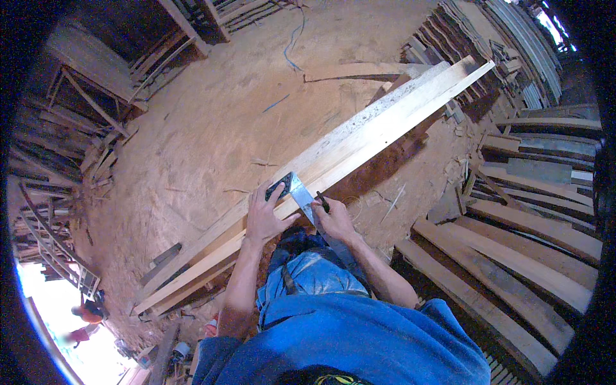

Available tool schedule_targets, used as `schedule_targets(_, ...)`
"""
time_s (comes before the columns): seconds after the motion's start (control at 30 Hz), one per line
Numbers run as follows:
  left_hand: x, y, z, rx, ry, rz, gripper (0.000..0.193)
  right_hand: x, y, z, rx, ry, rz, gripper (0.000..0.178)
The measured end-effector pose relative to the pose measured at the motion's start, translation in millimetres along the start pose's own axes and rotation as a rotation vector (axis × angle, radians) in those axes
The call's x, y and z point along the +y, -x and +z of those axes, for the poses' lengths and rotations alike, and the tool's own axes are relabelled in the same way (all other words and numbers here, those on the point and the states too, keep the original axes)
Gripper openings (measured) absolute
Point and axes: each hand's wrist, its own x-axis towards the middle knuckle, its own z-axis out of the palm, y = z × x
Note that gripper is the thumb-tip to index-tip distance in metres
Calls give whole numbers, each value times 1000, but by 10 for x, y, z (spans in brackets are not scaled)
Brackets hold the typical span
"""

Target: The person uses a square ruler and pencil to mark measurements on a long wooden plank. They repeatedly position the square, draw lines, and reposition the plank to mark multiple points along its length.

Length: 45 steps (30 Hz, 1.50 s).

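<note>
A long pale wooden beam runs slantwise from the lower left to the upper right in front of me. Across it lies a carpenter's square with a metal blade and a black stock. My left hand grips the stock, its fingers bent over it and the thumb pointing toward the blade. Close to the blade's near end, my right hand pinches a short dark marking tool; whether it is a pencil or a marker cannot be made out. Both forearms reach up from below.
Sawn planks lie side by side at the right. Stacked boards stand at the upper right, and timber scraps are piled at the left. A blue cord lies on the dirt floor. Another person is outside, lower left.
</note>
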Motion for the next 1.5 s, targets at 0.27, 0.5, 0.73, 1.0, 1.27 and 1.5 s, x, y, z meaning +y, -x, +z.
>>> schedule_targets(0.27,-70,35,91,38,59,72,75,398,-36,83,21,44,39,27)
schedule_targets(0.5,-64,31,96,46,-26,60,70,149,-19,61,22,-22,96,31)
schedule_targets(0.73,-98,35,97,43,12,87,72,93,-92,127,99,-145,119,35)
schedule_targets(1.0,-69,22,73,45,19,90,71,120,-94,122,114,-124,98,35)
schedule_targets(1.27,-59,9,84,58,41,101,72,202,-120,148,134,-168,111,27)
schedule_targets(1.5,-101,34,119,47,35,74,73,13,-74,92,95,-193,158,28)
